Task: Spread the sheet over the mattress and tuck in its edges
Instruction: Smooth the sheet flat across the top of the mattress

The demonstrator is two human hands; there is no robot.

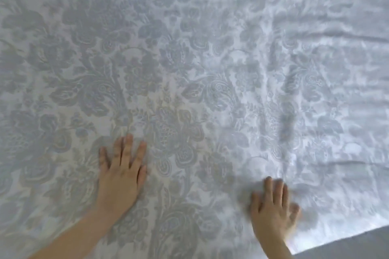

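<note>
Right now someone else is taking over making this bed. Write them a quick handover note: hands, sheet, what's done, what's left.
The left hand is open, flat on the sheet.
The right hand is open with its fingers on the sheet; it is blurred.
The sheet fills nearly the whole view. It is smooth on the left and creased on the right.
Its edge shows at lower right, next to a grey surface.
Done: the sheet is spread.
Left: smooth the right-side creases, then tuck the edges. No tuck is visible.
</note>
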